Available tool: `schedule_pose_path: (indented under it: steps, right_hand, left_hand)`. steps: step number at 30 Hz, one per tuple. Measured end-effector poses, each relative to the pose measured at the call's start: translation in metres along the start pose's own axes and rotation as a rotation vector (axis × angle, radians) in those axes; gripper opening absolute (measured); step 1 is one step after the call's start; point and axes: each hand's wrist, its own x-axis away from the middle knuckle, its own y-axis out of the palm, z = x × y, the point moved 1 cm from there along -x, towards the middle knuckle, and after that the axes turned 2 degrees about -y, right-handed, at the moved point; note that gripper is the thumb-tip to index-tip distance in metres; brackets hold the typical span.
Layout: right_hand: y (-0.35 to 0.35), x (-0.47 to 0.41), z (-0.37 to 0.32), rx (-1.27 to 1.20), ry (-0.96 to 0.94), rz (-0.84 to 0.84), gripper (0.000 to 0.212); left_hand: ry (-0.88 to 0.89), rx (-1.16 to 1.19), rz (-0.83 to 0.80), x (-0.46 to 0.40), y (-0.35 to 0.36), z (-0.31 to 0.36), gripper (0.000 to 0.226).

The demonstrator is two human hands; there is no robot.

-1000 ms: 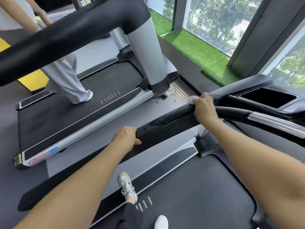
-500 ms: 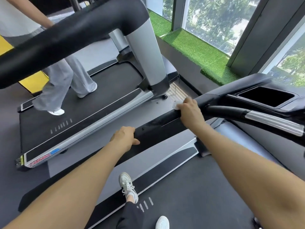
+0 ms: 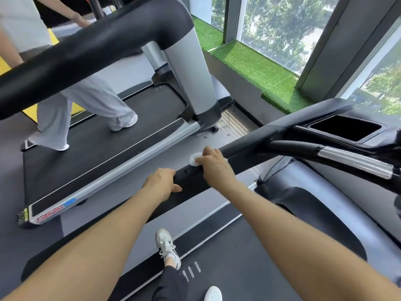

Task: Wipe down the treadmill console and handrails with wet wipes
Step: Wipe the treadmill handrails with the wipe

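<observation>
Wipe: I see a small white wet wipe (image 3: 194,159) bunched on top of the black handrail (image 3: 243,149), poking out from under the fingers of my right hand.
Right hand: my right hand (image 3: 213,165) is curled over the handrail and grips the wipe against it, knuckles up.
Left hand: my left hand (image 3: 161,182) rests on the same handrail just beside the right one, nearer to me; the fingers wrap over the far edge and the thumb lies along the near side, so I read it as holding the rail.
Handrail: it runs from lower left up to the right, where it joins the console (image 3: 345,128) with its dark open tray.
Grip bar: a black bar with a silver section (image 3: 353,162) sticks out below the console, well apart from both hands.
My feet: one white shoe (image 3: 168,247) stands on the side rail of my treadmill, beside the belt (image 3: 249,263).
Next machine: a second treadmill (image 3: 104,153) stands to the left, and another person in pale trousers (image 3: 86,109) is stepping on its belt.
Window side: a strip of green turf (image 3: 256,68) lines the sill under the windows.
</observation>
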Motion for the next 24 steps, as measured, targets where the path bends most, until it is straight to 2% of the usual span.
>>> schedule_pose_path:
  steps: [2, 5, 8, 10, 14, 17, 19, 24]
  right_hand:
    - [-0.013, -0.004, 0.025, 0.036, 0.042, 0.036, 0.04]
    - [-0.037, -0.01, 0.067, 0.072, 0.212, 0.135, 0.036]
    - [-0.041, -0.011, 0.072, 0.03, 0.334, 0.227, 0.034]
    - [-0.031, -0.007, 0.049, -0.002, 0.321, 0.248, 0.034]
    - [0.002, 0.002, -0.005, -0.074, 0.087, 0.125, 0.035]
    - [-0.003, -0.001, 0.003, -0.064, 0.031, 0.06, 0.034]
    - [-0.016, -0.004, 0.027, -0.017, 0.057, 0.091, 0.035]
    - [-0.029, -0.007, 0.063, 0.019, 0.276, 0.24, 0.032]
  left_hand:
    - [-0.003, -0.015, 0.001, 0.002, -0.001, 0.001, 0.034]
    - [-0.002, -0.035, 0.003, 0.002, -0.001, 0.002, 0.035]
    - [0.004, -0.047, 0.002, 0.002, -0.001, 0.002, 0.039]
    - [-0.003, -0.042, 0.001, 0.002, -0.001, 0.003, 0.04]
    - [-0.017, 0.009, -0.013, 0.004, -0.002, 0.001, 0.034]
    - [-0.021, 0.035, -0.01, 0.003, -0.001, 0.001, 0.032]
    - [-0.023, 0.041, -0.006, 0.002, 0.0, 0.001, 0.033]
    - [-0.017, 0.049, -0.003, -0.004, 0.004, -0.002, 0.033]
